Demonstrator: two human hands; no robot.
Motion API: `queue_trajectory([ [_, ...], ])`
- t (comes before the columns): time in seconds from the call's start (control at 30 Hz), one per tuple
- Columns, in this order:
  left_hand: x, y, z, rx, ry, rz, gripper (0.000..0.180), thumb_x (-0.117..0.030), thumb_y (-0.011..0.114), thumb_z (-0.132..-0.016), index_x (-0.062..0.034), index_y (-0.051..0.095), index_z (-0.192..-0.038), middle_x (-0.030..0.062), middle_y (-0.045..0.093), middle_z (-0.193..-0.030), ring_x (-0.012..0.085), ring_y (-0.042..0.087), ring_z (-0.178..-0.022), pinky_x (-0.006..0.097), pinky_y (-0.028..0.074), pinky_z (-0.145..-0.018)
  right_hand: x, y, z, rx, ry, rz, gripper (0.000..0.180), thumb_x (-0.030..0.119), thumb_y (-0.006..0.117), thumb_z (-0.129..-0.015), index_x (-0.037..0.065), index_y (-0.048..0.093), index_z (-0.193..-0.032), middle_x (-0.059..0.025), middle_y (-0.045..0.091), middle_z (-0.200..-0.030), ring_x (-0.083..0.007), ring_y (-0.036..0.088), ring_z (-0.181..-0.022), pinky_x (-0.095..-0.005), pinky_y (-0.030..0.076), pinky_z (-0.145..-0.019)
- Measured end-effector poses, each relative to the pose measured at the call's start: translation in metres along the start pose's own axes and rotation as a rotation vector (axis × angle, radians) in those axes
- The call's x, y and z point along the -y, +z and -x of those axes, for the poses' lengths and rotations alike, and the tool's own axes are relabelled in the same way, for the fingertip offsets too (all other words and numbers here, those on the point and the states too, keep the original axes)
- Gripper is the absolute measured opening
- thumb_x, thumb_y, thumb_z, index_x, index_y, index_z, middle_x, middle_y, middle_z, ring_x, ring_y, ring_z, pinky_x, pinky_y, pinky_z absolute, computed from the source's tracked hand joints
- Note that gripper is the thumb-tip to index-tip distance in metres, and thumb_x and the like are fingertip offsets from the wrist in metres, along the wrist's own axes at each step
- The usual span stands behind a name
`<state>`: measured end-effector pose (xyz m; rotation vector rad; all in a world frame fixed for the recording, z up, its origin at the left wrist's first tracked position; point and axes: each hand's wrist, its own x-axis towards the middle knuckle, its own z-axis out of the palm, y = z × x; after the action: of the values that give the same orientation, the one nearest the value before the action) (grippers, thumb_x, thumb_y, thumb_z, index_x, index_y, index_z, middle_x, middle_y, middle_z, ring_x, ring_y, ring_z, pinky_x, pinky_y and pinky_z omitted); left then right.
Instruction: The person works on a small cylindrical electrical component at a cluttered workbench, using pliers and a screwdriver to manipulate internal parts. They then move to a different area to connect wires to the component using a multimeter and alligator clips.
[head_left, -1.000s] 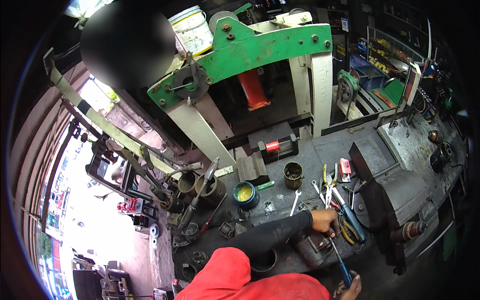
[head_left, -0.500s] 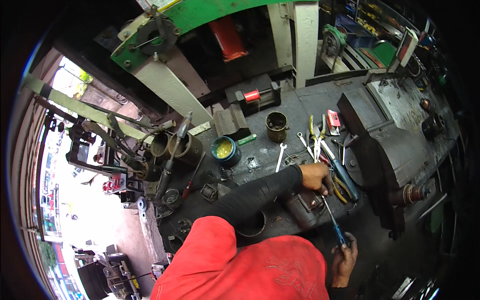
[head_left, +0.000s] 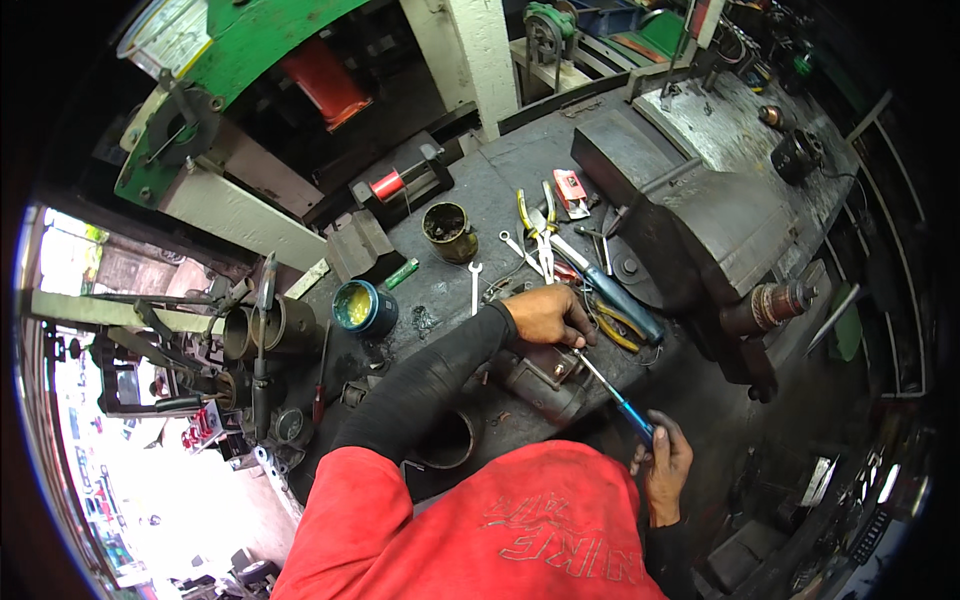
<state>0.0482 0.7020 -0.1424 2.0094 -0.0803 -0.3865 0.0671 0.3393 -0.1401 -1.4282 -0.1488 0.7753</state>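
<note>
My right hand (head_left: 668,465) is closed round the blue handle of a screwdriver (head_left: 628,412) at the bench's near edge. The shaft slants up and left to the fingers of my left hand (head_left: 545,315). Those fingers are bent together at the shaft's tip; what they pinch is hidden. Just below them lies a dark, cylindrical metal housing (head_left: 545,388) with a small brass-coloured fitting on it. Yellow-handled pliers (head_left: 620,328) and a blue-handled tool (head_left: 630,305) lie right of my left hand. An open-end wrench (head_left: 475,287) lies beyond my left forearm.
A large vise (head_left: 690,270) stands on the right of the dark workbench (head_left: 505,160). Farther back are a tin of dark contents (head_left: 450,235), a blue tub of yellow grease (head_left: 365,308) and a red-and-white box (head_left: 571,193). A metal ring (head_left: 445,440) sits near my left elbow.
The view has swung, so the bench and both hands appear farther left. My right hand keeps its hold on the screwdriver, and my left fingers stay at its tip.
</note>
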Motion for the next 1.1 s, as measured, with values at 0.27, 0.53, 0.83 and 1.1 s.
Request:
queue_trajectory([
  [0.27,-0.012,0.012,0.002,-0.140,-0.040,-0.045,0.027,-0.026,0.077,-0.088,-0.0042,0.079,-0.104,0.0141,0.078,-0.096,0.0268,0.073,-0.089,0.039,0.055,-0.083,0.021,0.009,-0.016,0.012,-0.723,1.071,0.034,0.018,0.079,-0.087,0.003,0.067,-0.114,-0.0129,0.064,-0.088,-0.0330,0.061,-0.077,-0.0418,0.049,-0.069],
  [0.53,-0.014,0.028,0.005,-0.291,-0.051,0.003,0.024,-0.020,0.082,-0.082,-0.0052,0.079,-0.100,0.0137,0.076,-0.087,0.0246,0.073,-0.082,0.037,0.056,-0.077,0.032,-0.002,-0.036,0.175,-0.201,0.820,0.030,0.026,0.070,-0.099,0.000,0.068,-0.083,-0.0128,0.056,-0.057,-0.0223,0.047,-0.044,-0.0390,0.041,-0.049],
  [0.83,-0.014,0.030,0.014,-0.496,0.117,-0.401,0.050,-0.036,0.073,-0.092,-0.0075,0.067,-0.132,0.0199,0.074,-0.093,0.0383,0.071,-0.089,0.046,0.054,-0.083,0.036,0.009,-0.029,0.094,-0.694,1.090,0.026,0.016,0.079,-0.087,0.000,0.069,-0.105,-0.0132,0.064,-0.079,-0.0298,0.060,-0.066,-0.0409,0.049,-0.061],
  [1.1,-0.015,0.050,0.022,-0.524,0.036,-0.606,0.029,-0.031,0.063,-0.098,-0.0088,0.071,-0.081,0.0106,0.069,-0.077,0.0308,0.067,-0.076,0.043,0.047,-0.076,0.033,0.004,-0.039,0.216,-0.694,1.013,0.031,0.012,0.079,-0.084,-0.001,0.066,-0.109,-0.0129,0.063,-0.080,-0.0325,0.061,-0.070,-0.0427,0.050,-0.063],
])
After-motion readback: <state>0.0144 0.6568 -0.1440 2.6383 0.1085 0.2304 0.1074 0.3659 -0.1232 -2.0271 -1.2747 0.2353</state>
